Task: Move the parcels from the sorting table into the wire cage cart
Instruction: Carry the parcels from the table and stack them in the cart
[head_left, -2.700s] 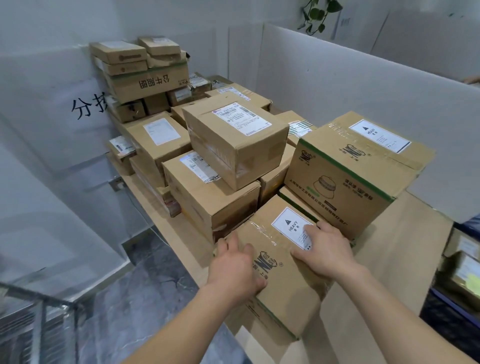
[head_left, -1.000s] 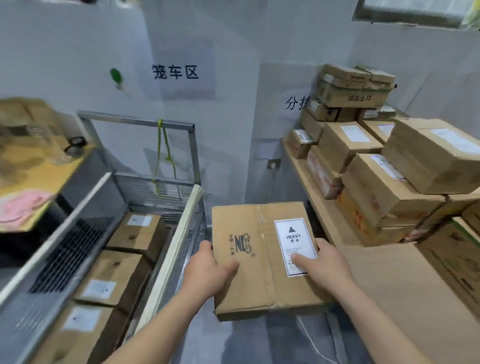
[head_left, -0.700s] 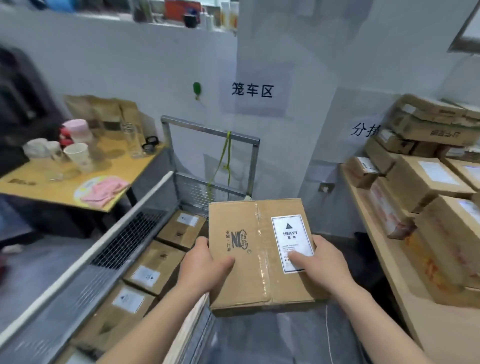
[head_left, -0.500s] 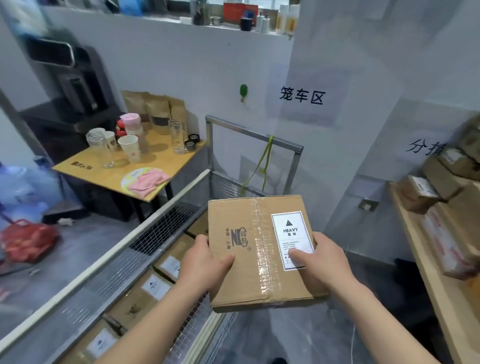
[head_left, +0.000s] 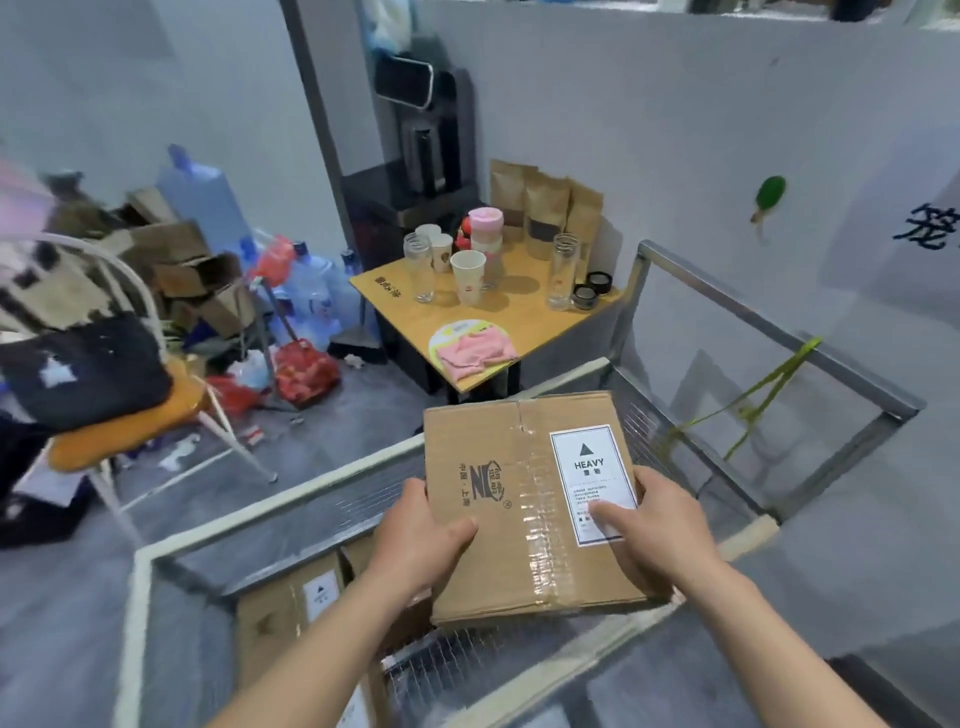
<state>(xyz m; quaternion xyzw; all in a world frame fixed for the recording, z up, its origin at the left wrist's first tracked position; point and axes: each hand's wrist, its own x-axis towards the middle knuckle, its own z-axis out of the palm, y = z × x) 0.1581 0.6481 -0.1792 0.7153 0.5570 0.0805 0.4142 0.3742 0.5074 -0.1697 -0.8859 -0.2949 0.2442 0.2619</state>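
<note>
I hold a brown cardboard parcel (head_left: 514, 483) with a white HEAVY label, level, above the wire cage cart (head_left: 769, 374). My left hand (head_left: 421, 535) grips its left near edge. My right hand (head_left: 652, 525) grips its right near corner, thumb on the label. Inside the cart, below the held box, lie other labelled parcels (head_left: 291, 608). The sorting table is out of view.
A small wooden table (head_left: 519, 306) with cups, glasses, paper bags and a pink cloth stands beyond the cart. A chair (head_left: 119, 415) with bags stands at left. Water bottles and cardboard clutter (head_left: 249, 291) line the far wall. A green cord (head_left: 748, 410) hangs on the cart's rail.
I have turned left from the sorting table with the parcel in both hands. The box now hangs over the cart; the table has left the view.
</note>
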